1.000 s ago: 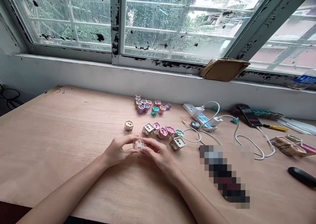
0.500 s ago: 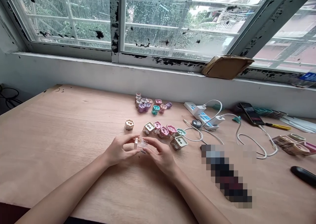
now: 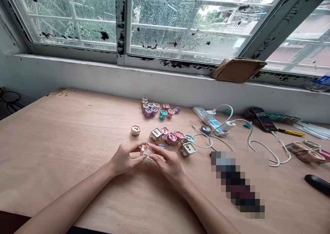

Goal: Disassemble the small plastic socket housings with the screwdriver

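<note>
A small clear pencil sharpener (image 3: 146, 150) with a pale rim lies on its side between my two hands, just above the table. My left hand (image 3: 126, 160) pinches its left end between thumb and fingers. On the other side, my right hand (image 3: 166, 160) grips its right end, its fingers partly covering the clear body. Just behind my right fingers shows a small red and blue item (image 3: 162, 146), too small to name. Beyond my hands stand a cream two-hole sharpener (image 3: 135, 130), a white-rimmed one (image 3: 156, 134), pink ones (image 3: 171, 137) and a larger pale one (image 3: 187, 149).
Farther back sits a cluster of purple, pink and teal sharpeners (image 3: 154, 110). To the right are a power strip (image 3: 218, 127), white cables (image 3: 251, 141), a phone (image 3: 264, 119), a yellow cutter (image 3: 291, 133), more sharpeners (image 3: 306, 151) and a black object (image 3: 317, 184). A pixelated patch covers something nearby.
The sharpener in my hands has turned slightly and my right fingers have shifted a little. The red and blue item behind my right fingers has come into sight.
</note>
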`<action>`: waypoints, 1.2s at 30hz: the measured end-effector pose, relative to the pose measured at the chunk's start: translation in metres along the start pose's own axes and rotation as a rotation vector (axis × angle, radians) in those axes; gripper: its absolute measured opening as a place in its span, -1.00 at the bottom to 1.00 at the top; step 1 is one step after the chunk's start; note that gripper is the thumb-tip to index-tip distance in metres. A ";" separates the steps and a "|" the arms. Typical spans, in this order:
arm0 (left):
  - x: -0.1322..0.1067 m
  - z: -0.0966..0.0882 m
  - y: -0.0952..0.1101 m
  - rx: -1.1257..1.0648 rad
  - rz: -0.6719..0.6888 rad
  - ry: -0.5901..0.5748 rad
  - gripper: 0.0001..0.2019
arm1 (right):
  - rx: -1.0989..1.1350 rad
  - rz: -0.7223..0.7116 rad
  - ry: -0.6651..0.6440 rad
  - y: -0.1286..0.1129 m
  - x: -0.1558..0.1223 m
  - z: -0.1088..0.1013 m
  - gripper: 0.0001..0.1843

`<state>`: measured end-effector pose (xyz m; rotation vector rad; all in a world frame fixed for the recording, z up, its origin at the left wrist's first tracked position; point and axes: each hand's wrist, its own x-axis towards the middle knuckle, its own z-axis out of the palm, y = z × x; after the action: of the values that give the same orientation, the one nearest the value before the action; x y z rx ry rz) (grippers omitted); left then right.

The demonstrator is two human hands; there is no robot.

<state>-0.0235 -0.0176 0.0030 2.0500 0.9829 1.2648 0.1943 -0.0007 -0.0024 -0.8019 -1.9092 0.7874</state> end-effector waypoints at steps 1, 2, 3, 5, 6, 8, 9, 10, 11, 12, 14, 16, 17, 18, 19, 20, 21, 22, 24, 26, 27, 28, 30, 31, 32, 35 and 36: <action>0.000 0.000 0.000 0.000 0.001 0.000 -0.58 | 0.004 0.003 -0.003 0.000 0.000 0.000 -0.58; 0.000 0.000 0.000 0.002 0.006 0.000 -0.58 | 0.007 0.008 -0.005 -0.001 0.000 0.000 -0.58; 0.000 0.000 0.000 0.007 0.009 0.001 -0.59 | 0.010 0.014 -0.007 -0.001 0.000 0.000 -0.59; 0.000 0.000 0.000 0.016 0.016 0.003 -0.59 | 0.011 0.029 -0.010 -0.002 0.000 0.001 -0.59; 0.000 0.000 0.000 0.020 0.017 0.005 -0.59 | 0.008 0.034 -0.009 -0.002 0.000 0.001 -0.60; -0.001 0.000 0.001 0.033 0.010 0.006 -0.60 | 0.005 0.039 -0.006 -0.003 0.000 0.001 -0.60; -0.001 0.000 0.001 0.043 0.007 0.006 -0.60 | 0.006 0.038 -0.006 -0.004 0.000 0.001 -0.60; 0.000 -0.001 0.002 0.053 0.006 0.007 -0.61 | 0.009 0.034 -0.002 -0.005 0.001 0.002 -0.61; 0.000 -0.001 0.003 0.061 0.007 0.011 -0.62 | 0.013 0.029 0.003 -0.006 0.002 0.002 -0.61; 0.001 -0.002 0.004 0.063 0.012 0.018 -0.63 | 0.020 0.027 0.010 -0.008 0.002 0.002 -0.62; 0.003 -0.002 0.006 0.053 0.029 0.038 -0.64 | 0.037 0.031 0.022 -0.010 0.003 0.001 -0.63; 0.005 -0.002 0.008 0.039 0.046 0.055 -0.66 | 0.073 0.050 0.028 -0.011 0.003 0.001 -0.65; 0.005 -0.002 0.009 0.036 0.051 0.059 -0.67 | 0.098 0.061 0.026 -0.012 0.003 0.001 -0.66; 0.005 -0.002 0.009 0.037 0.055 0.063 -0.68 | 0.123 0.072 0.024 -0.011 0.003 0.001 -0.67; 0.005 -0.002 0.010 0.039 0.055 0.068 -0.69 | 0.144 0.079 0.021 -0.011 0.002 0.001 -0.68; 0.005 -0.001 0.010 0.042 0.052 0.073 -0.69 | 0.158 0.083 0.022 -0.010 0.002 0.001 -0.68; 0.005 -0.001 0.009 0.045 0.046 0.077 -0.70 | 0.160 0.085 0.023 -0.010 0.002 0.001 -0.70; 0.004 -0.001 0.009 0.048 0.039 0.078 -0.70 | 0.149 0.085 0.025 -0.009 0.002 0.001 -0.71; 0.002 -0.001 0.007 0.055 0.021 0.073 -0.69 | 0.095 0.078 0.038 -0.009 0.002 0.001 -0.73; 0.000 0.000 0.005 0.067 0.002 0.063 -0.68 | 0.024 0.063 0.049 -0.009 0.002 0.001 -0.74; 0.000 0.001 0.004 0.075 -0.004 0.057 -0.67 | -0.006 0.049 0.050 -0.010 0.002 0.000 -0.74; -0.001 0.001 0.003 0.083 -0.008 0.050 -0.65 | -0.030 0.033 0.048 -0.011 0.002 0.000 -0.74; -0.002 0.001 0.002 0.105 -0.009 0.037 -0.63 | -0.056 0.003 0.035 -0.014 0.003 0.000 -0.74; -0.002 0.001 0.002 0.116 -0.008 0.032 -0.62 | -0.062 -0.007 0.029 -0.015 0.003 0.000 -0.73; -0.002 0.001 0.002 0.123 -0.008 0.029 -0.62 | -0.066 -0.014 0.027 -0.016 0.004 0.000 -0.73; 0.001 -0.001 0.005 0.066 -0.022 0.009 -0.63 | -0.068 -0.025 0.022 -0.017 0.004 0.000 -0.74; 0.002 -0.002 0.005 0.014 -0.039 -0.010 -0.62 | -0.066 -0.033 0.024 -0.016 0.004 0.000 -0.75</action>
<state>-0.0231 -0.0194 0.0085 2.0356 1.0249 1.2302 0.1892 -0.0074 0.0123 -0.8142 -1.9306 0.6953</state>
